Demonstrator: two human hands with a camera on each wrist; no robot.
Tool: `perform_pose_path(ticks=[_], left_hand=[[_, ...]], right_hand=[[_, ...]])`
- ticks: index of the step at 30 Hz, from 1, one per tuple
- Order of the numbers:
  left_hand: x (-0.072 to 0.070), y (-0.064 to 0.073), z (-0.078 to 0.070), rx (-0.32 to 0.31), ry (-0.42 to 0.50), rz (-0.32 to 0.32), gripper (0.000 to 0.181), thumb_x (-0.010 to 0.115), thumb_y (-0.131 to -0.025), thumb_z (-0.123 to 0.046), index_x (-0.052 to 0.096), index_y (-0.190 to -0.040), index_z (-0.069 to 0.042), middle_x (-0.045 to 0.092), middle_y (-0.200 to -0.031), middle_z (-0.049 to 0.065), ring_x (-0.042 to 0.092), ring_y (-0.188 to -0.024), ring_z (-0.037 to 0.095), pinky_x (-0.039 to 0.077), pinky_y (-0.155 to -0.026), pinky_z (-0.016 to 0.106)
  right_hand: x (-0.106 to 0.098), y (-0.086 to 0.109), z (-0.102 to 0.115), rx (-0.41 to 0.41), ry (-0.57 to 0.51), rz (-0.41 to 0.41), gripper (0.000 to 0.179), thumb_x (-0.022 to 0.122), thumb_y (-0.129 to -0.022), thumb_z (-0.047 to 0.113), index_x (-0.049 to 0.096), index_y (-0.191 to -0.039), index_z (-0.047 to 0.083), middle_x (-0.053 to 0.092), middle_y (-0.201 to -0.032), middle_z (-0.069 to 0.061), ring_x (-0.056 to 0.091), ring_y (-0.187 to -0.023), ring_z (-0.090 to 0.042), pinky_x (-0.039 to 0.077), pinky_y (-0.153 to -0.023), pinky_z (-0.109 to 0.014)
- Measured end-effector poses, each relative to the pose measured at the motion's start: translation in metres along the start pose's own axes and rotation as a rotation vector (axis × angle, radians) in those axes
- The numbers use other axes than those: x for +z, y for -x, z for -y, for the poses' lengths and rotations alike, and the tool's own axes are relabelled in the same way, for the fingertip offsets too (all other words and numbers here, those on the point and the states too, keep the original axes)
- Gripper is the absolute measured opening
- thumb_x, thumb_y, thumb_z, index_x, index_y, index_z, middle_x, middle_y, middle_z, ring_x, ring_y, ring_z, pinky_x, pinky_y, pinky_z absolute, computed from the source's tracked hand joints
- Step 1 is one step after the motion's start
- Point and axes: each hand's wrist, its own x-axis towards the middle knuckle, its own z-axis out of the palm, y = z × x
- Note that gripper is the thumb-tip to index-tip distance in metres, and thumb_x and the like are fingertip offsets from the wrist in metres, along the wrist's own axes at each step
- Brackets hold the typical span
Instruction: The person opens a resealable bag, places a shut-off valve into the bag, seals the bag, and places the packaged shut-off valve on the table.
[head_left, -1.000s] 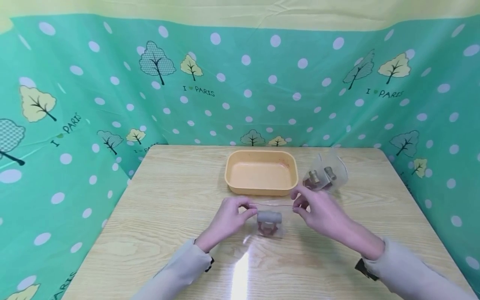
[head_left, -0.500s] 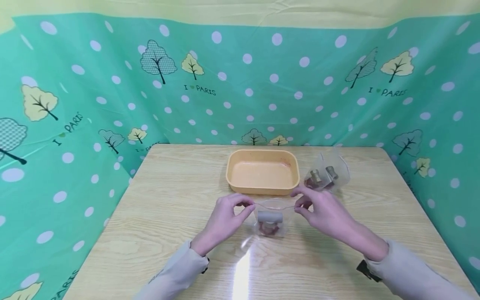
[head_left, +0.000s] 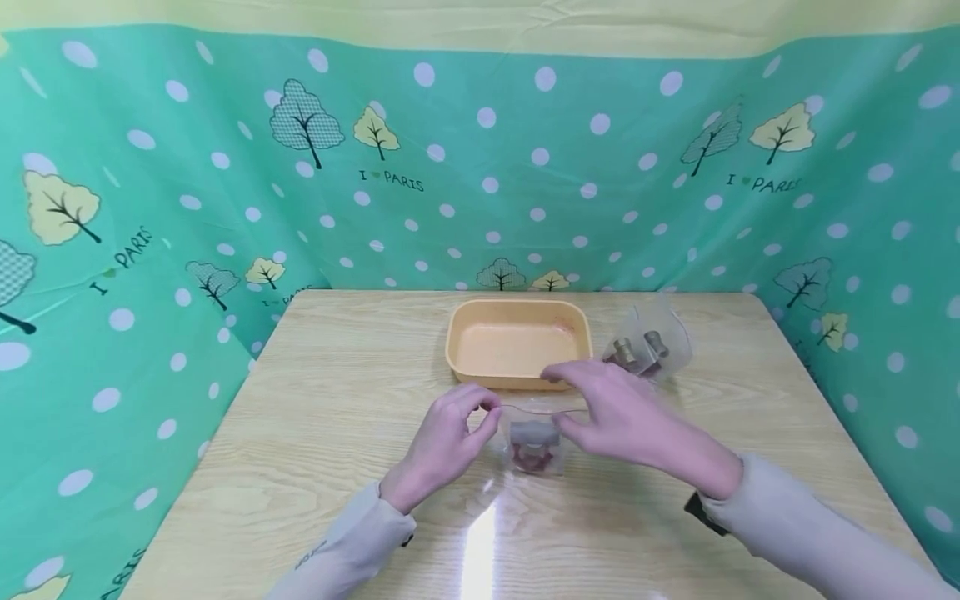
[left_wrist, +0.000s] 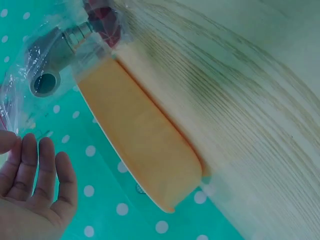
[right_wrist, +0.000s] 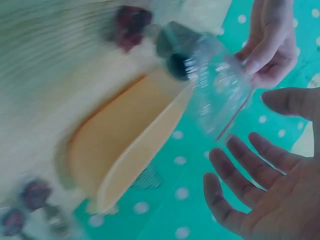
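Observation:
A clear zip bag with a red line along its mouth hangs between the hands; in it is a grey pipe fitting with a dark red knob. My left hand pinches one end of the bag's mouth between thumb and finger. At the other end, my right hand has its fingers spread, and in the right wrist view they are apart from the plastic. The fitting's round open end faces the left wrist camera.
Behind the hands stands a shallow orange tray on the wooden table. To its right, a second clear bag holds several brass-coloured and dark red parts. A green patterned cloth closes off the back and sides.
My right hand has let go of the bag's mouth, spread its fingers and moved left over the bag. The left hand keeps its pinch.

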Motion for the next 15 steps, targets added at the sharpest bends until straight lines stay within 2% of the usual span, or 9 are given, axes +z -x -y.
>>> perform_pose_path(ticks=[3,6,10,15], left_hand=[[-0.001,0.000,-0.001,0.002,0.005,0.007,0.011,0.073,-0.093,0.001,0.073,-0.096,-0.010,0.070,-0.096,-0.006,0.066,-0.091,0.013,0.058,-0.083,0.034],[-0.001,0.001,-0.001,-0.010,0.008,0.014,0.011,0.072,-0.094,0.001,0.073,-0.097,-0.010,0.069,-0.096,-0.006,0.066,-0.091,0.013,0.058,-0.081,0.033],[-0.001,0.001,-0.002,-0.026,0.006,0.018,0.010,0.073,-0.095,0.000,0.073,-0.097,-0.010,0.069,-0.096,-0.003,0.066,-0.091,0.012,0.058,-0.081,0.032],[-0.003,0.002,-0.004,-0.040,0.001,0.018,0.010,0.073,-0.095,-0.001,0.072,-0.096,-0.011,0.069,-0.096,-0.004,0.066,-0.091,0.011,0.058,-0.081,0.031]], right_hand=[[0.005,-0.017,0.012,-0.087,0.026,0.009,0.043,0.080,-0.088,0.026,0.072,-0.125,0.007,0.073,-0.119,-0.006,0.067,-0.113,-0.027,0.056,-0.093,-0.051],[0.013,-0.030,0.019,-0.144,0.060,0.025,0.028,0.078,-0.088,0.024,0.075,-0.111,0.009,0.073,-0.110,-0.003,0.066,-0.106,-0.024,0.055,-0.087,-0.049],[0.023,-0.041,0.022,-0.165,0.090,0.058,0.013,0.077,-0.087,0.020,0.077,-0.098,0.013,0.071,-0.099,0.002,0.065,-0.096,-0.020,0.051,-0.079,-0.043],[0.029,-0.047,0.023,-0.193,0.098,0.071,0.006,0.077,-0.086,0.018,0.076,-0.092,0.018,0.068,-0.094,0.006,0.062,-0.087,-0.016,0.047,-0.072,-0.037]])
